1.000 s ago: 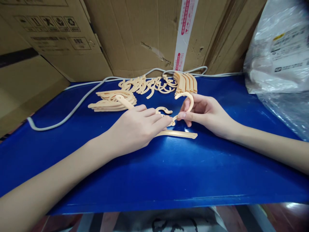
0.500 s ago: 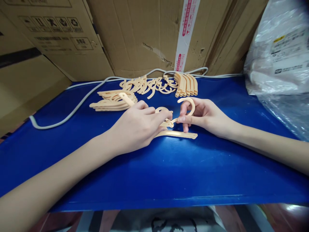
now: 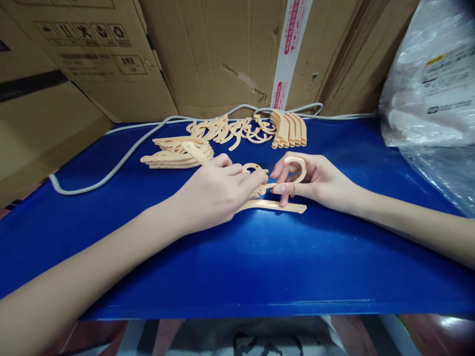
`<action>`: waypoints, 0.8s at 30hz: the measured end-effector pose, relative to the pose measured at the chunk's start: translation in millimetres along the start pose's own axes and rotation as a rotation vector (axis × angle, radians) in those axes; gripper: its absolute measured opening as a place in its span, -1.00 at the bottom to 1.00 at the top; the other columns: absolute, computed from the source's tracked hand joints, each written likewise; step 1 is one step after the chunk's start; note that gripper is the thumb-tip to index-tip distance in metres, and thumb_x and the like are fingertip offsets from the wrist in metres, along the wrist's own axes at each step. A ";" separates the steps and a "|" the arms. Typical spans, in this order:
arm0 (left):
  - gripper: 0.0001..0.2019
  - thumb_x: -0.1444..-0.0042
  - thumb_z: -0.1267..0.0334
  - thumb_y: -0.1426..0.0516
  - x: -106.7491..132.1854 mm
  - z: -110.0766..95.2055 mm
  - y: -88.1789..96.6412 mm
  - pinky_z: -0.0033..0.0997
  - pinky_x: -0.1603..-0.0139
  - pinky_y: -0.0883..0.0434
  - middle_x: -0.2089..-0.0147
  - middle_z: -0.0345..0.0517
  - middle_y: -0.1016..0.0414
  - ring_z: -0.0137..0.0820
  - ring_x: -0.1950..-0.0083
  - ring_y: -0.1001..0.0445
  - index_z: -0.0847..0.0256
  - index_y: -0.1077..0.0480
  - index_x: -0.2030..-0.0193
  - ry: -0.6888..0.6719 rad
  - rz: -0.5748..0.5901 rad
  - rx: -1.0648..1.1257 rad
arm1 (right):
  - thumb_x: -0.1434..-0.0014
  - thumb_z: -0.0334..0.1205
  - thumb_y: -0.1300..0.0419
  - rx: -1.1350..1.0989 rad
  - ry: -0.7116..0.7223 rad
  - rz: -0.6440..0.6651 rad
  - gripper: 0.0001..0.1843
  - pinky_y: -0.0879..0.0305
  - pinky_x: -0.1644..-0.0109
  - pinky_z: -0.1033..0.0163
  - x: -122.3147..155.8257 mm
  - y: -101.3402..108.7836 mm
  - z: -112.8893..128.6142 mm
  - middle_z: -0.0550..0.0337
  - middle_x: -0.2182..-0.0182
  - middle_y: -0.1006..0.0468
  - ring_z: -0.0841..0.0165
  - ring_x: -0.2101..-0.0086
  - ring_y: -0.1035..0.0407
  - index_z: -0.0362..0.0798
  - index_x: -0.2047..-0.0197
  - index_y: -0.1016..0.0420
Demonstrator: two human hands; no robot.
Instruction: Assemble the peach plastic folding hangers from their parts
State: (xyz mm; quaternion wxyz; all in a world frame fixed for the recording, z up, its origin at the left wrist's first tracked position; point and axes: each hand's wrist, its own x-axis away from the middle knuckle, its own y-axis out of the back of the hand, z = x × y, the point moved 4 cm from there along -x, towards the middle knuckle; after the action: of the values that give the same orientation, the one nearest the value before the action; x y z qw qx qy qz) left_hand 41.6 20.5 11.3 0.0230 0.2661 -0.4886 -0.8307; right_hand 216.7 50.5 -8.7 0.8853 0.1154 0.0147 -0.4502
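Observation:
My left hand [image 3: 222, 195] is closed around a beige plastic hanger arm [image 3: 194, 152], whose rounded end sticks out past the knuckles at upper left. In my right hand [image 3: 321, 178], a beige hanger hook [image 3: 303, 170] is pinched between thumb and fingers, its curve upward. The hook's stem meets the small joint end by my left fingertips; whether they are locked together I cannot tell. Below the fingers another hanger arm [image 3: 276, 204] lies on the blue table [image 3: 260, 267], partly covered by my left hand. A curved beige piece [image 3: 254, 167] shows just behind my left fingers.
A stack of beige hanger pieces [image 3: 166, 159] lies behind my left hand. Loose hooks [image 3: 233, 132] and a row of hanger arms [image 3: 291, 129] lie further back. A white cable [image 3: 126, 160] runs before cardboard boxes [image 3: 222, 54]. Plastic packaging [image 3: 426, 99] stands at right.
The hook in my right hand has tilted a little, its curve moving slightly right and down. My left hand keeps its grip. The whole view has shifted slightly.

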 end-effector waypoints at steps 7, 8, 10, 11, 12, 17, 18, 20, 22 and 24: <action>-0.90 -0.34 0.41 -0.01 -2.3 -5.8 1.7 -0.29 0.33 -0.23 0.44 -0.22 -0.44 -0.33 0.42 -0.40 0.24 -0.31 0.20 -0.073 0.013 -0.040 | -0.06 -0.24 -0.42 -0.023 0.020 0.059 -0.71 -0.44 0.34 0.35 -0.5 -2.2 -1.7 0.42 0.44 -0.45 0.47 0.52 -0.51 -0.06 0.29 -0.36; -0.89 -0.33 0.42 0.00 -2.5 -6.4 2.0 -0.29 0.33 -0.23 0.45 -0.22 -0.44 -0.34 0.43 -0.40 0.24 -0.32 0.21 -0.081 0.013 -0.040 | -0.05 -0.25 -0.43 -0.022 0.027 0.059 -0.70 -0.43 0.36 0.36 0.0 -2.5 -1.7 0.42 0.43 -0.44 0.48 0.52 -0.51 -0.07 0.30 -0.36; -0.86 -0.34 0.43 0.02 -2.3 -7.0 2.2 -0.29 0.33 -0.23 0.45 -0.21 -0.43 -0.34 0.44 -0.40 0.25 -0.32 0.22 -0.094 0.012 -0.041 | -0.04 -0.25 -0.43 -0.014 0.028 0.059 -0.71 -0.41 0.37 0.38 1.0 -3.5 -1.4 0.42 0.44 -0.42 0.49 0.52 -0.51 -0.08 0.32 -0.36; -0.85 -0.35 0.43 0.03 -1.9 -7.1 2.0 -0.29 0.33 -0.23 0.45 -0.20 -0.44 -0.33 0.43 -0.40 0.26 -0.33 0.23 -0.095 0.017 -0.038 | -0.04 -0.26 -0.43 -0.010 0.023 0.058 -0.71 -0.41 0.38 0.39 1.4 -4.2 -1.1 0.42 0.46 -0.42 0.50 0.53 -0.50 -0.08 0.33 -0.36; -0.83 -0.36 0.43 0.04 -1.5 -6.9 1.7 -0.28 0.32 -0.23 0.43 -0.18 -0.46 -0.33 0.41 -0.42 0.26 -0.34 0.23 -0.093 0.023 -0.033 | -0.04 -0.26 -0.44 -0.006 0.016 0.056 -0.70 -0.40 0.39 0.39 1.6 -4.8 -0.5 0.43 0.48 -0.42 0.51 0.55 -0.48 -0.08 0.34 -0.36; -0.80 -0.39 0.33 0.04 -1.1 -0.7 2.6 -0.26 0.27 -0.22 0.36 -0.14 -0.53 -0.31 0.38 -0.45 0.31 -0.39 0.07 0.001 0.047 -0.013 | 0.03 -0.25 -0.47 0.011 -0.006 -0.047 -0.68 -0.21 0.64 0.46 0.3 -4.1 5.1 0.44 0.55 -0.41 0.61 0.67 -0.28 -0.09 0.40 -0.37; -0.78 -0.40 0.30 0.04 -1.7 0.6 3.7 -0.26 0.26 -0.22 0.36 -0.14 -0.54 -0.31 0.39 -0.44 0.31 -0.40 0.06 0.016 0.047 -0.015 | 0.04 -0.24 -0.48 0.015 -0.002 -0.068 -0.68 -0.16 0.67 0.46 -0.2 -3.5 6.1 0.43 0.55 -0.41 0.63 0.68 -0.24 -0.09 0.40 -0.39; -0.75 -0.41 0.28 0.06 -3.4 2.5 6.4 -0.25 0.26 -0.21 0.35 -0.13 -0.54 -0.32 0.40 -0.42 0.29 -0.42 0.11 0.026 0.044 -0.016 | 0.05 -0.22 -0.48 0.027 0.010 -0.092 -0.68 -0.10 0.71 0.47 -0.9 -2.5 7.1 0.42 0.53 -0.41 0.65 0.69 -0.18 -0.10 0.42 -0.40; -0.74 -0.41 0.28 0.06 -5.0 4.0 9.3 -0.27 0.25 -0.20 0.36 -0.14 -0.53 -0.33 0.40 -0.41 0.28 -0.43 0.15 0.031 0.031 -0.001 | 0.04 -0.20 -0.48 0.045 0.024 -0.110 -0.67 -0.07 0.72 0.46 -0.7 -1.3 7.1 0.41 0.51 -0.43 0.66 0.69 -0.15 -0.08 0.42 -0.39; -0.75 -0.40 0.28 0.04 -5.8 5.5 11.0 -0.27 0.24 -0.21 0.40 -0.14 -0.50 -0.31 0.39 -0.41 0.29 -0.44 0.14 0.047 0.025 0.020 | 0.02 -0.17 -0.47 0.077 0.042 -0.129 -0.67 -0.07 0.72 0.45 0.9 -0.4 6.8 0.40 0.48 -0.44 0.65 0.68 -0.14 -0.07 0.41 -0.38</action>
State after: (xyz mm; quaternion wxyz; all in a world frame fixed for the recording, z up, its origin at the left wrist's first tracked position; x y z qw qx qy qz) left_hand 41.5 20.9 24.9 0.0421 0.2796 -0.4992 -0.8190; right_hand 216.4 48.1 -2.3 0.8487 0.1578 0.0235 -0.5042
